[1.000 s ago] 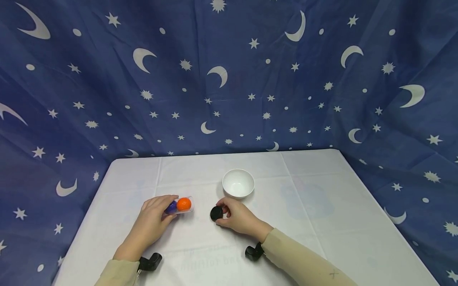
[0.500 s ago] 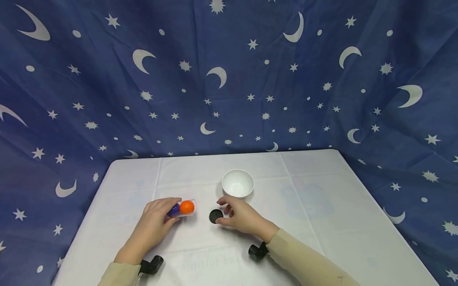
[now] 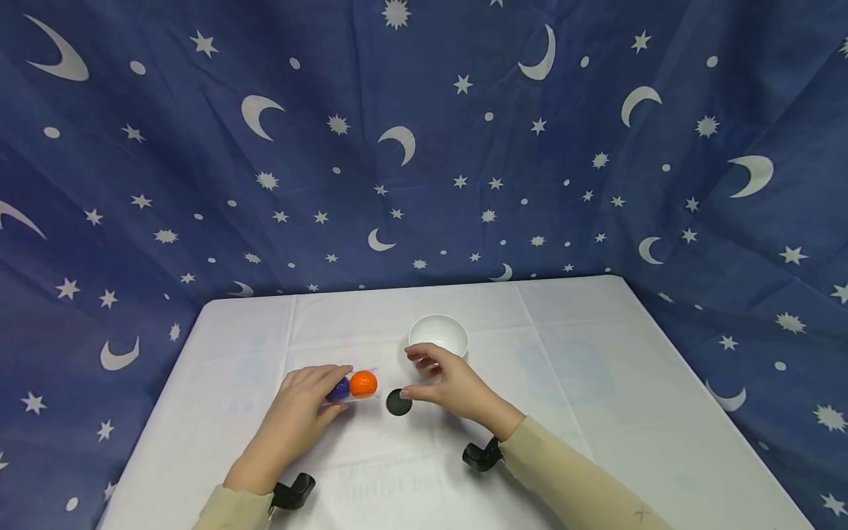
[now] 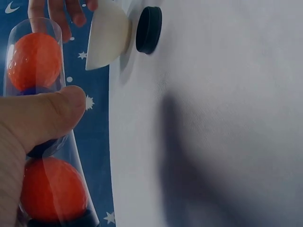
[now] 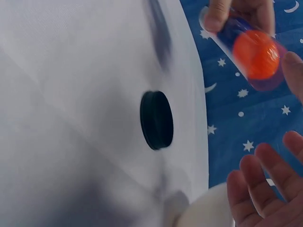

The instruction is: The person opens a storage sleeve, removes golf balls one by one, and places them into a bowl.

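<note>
My left hand (image 3: 301, 406) grips a clear plastic tube (image 4: 75, 158) above the left middle of the table. Inside, an orange ball (image 4: 35, 61) sits near the open end, a purple ball (image 3: 339, 390) is partly covered by the thumb, and a second orange ball (image 4: 54, 189) lies further down. The tube's lower end has a dark base in the left wrist view. A round black lid (image 5: 156, 120) lies on the table, hollow side up. Above it my right hand (image 3: 457, 386) holds nothing, its fingers spread and thumb tip overlapping the lid in the head view.
A white bowl (image 3: 433, 330) stands just behind the right hand, partly hidden by its fingers. A white cloth (image 3: 563, 464) covers the table. Blue curtain (image 3: 424, 184) with moons and stars hangs behind and at the sides.
The right hand has let go of the black lid, leaving it lying flat, and its fingers have spread and lifted. The left hand has moved right with the tube, nearer to the lid.
</note>
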`<state>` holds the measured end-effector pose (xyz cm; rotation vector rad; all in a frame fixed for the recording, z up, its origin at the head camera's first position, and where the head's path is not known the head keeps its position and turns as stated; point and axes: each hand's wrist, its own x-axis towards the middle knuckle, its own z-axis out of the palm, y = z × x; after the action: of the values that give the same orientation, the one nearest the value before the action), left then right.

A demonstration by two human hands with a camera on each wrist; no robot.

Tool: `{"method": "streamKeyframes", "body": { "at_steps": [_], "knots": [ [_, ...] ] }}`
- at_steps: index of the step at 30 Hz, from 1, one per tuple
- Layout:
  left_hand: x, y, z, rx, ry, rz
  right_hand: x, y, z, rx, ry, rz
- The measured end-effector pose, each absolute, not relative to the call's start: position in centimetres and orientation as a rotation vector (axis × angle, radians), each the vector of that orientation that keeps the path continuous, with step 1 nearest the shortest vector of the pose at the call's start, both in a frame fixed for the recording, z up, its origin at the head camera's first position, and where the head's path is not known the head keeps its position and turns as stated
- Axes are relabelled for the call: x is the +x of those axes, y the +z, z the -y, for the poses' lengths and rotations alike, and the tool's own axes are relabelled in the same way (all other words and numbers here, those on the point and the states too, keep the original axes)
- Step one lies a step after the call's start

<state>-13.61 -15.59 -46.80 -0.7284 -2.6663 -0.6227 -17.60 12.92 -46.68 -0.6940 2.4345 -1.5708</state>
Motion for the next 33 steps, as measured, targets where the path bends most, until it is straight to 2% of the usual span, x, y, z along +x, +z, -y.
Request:
{"method": "streamKeyframes", "body": {
  "at_steps": [33],
  "knots": [
    [-14.1, -46.4, 13.9, -0.85, -0.536, 2.582, -16.6, -48.0, -11.3, -0.748, -1.591, -2.398]
  ]
}}
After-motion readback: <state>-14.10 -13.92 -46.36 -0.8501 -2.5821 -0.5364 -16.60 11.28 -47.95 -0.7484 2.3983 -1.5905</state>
